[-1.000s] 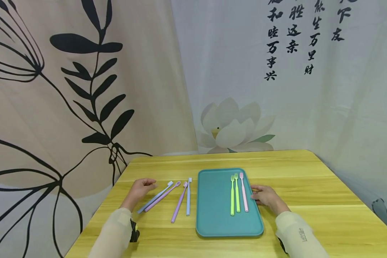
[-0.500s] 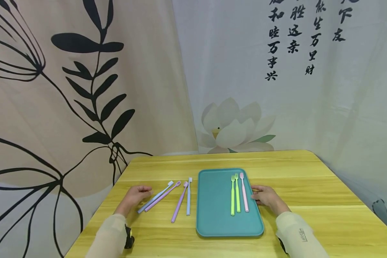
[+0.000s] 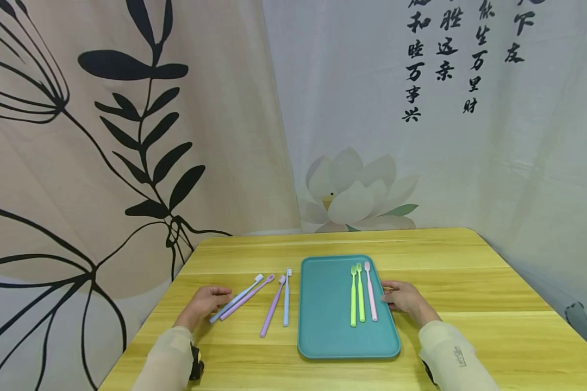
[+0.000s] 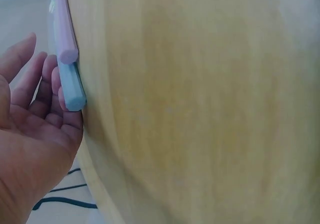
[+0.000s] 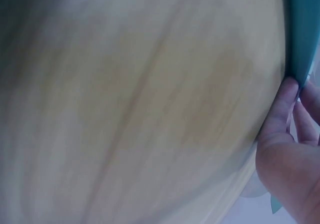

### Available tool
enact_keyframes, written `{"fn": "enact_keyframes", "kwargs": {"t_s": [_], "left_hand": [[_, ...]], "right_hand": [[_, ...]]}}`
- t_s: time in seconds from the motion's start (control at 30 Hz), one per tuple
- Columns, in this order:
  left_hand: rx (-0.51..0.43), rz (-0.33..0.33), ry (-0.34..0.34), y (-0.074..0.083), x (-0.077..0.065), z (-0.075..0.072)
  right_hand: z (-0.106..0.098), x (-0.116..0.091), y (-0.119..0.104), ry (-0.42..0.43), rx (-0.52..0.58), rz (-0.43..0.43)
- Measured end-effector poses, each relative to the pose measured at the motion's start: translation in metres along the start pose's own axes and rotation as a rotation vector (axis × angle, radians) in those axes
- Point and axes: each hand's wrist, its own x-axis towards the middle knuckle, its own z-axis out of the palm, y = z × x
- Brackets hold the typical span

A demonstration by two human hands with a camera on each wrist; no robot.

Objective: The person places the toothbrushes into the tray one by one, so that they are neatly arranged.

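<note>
My left hand (image 3: 205, 305) lies beside a slanted blue toothbrush (image 3: 235, 300), palm turned toward its handle. In the left wrist view its fingers are loosely bent near the blue handle end (image 4: 74, 92), and the thumb stands apart. A purple toothbrush (image 3: 244, 300) lies against the blue one. Farther right on the table are another purple toothbrush (image 3: 272, 309) and a blue toothbrush (image 3: 286, 301). My right hand (image 3: 407, 300) holds the right rim of the teal tray (image 3: 323, 347), thumb and fingertips at the edge. On the tray lie two green toothbrushes (image 3: 361, 298) and a pink one (image 3: 371, 296).
The wooden table (image 3: 254, 364) carries the tray and all the toothbrushes. Behind it hangs a printed curtain (image 3: 244, 136) with leaves, a lotus and written characters.
My left hand has drawn back down and left from beyond the blue toothbrush's middle to beside its handle. My right hand and the tray have stayed put.
</note>
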Motion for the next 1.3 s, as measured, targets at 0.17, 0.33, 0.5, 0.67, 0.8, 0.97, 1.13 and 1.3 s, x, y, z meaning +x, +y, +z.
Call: {"fn": "enact_keyframes", "kwargs": {"t_s": [0.17, 0.33, 0.5, 0.67, 0.8, 0.97, 1.13, 1.3], "left_hand": [[0.022, -0.005, -0.008, -0.003, 0.001, 0.001], [0.045, -0.007, -0.006, -0.005, 0.001, 0.002], [0.076, -0.002, -0.003, -0.007, 0.001, 0.002], [0.109, 0.026, 0.001, -0.005, 0.0, 0.003], [0.137, 0.02, 0.014, -0.004, 0.001, 0.005], [0.181, 0.043, 0.025, -0.003, 0.004, 0.007], [0.213, 0.042, 0.028, 0.001, 0.003, 0.008], [0.255, 0.052, 0.051, 0.005, 0.001, 0.005]], "right_hand": [[0.0, 0.002, 0.001, 0.001, 0.004, 0.002], [0.001, 0.002, 0.001, -0.002, 0.0, 0.0], [0.001, 0.001, -0.001, -0.008, -0.004, -0.004], [0.001, 0.002, 0.0, -0.001, -0.001, 0.001], [0.001, 0.001, -0.001, -0.002, -0.003, 0.003], [0.001, 0.001, -0.001, 0.001, 0.007, 0.012], [0.001, 0.001, 0.0, 0.002, 0.007, 0.012], [0.001, 0.001, 0.0, 0.006, 0.014, 0.011]]}}
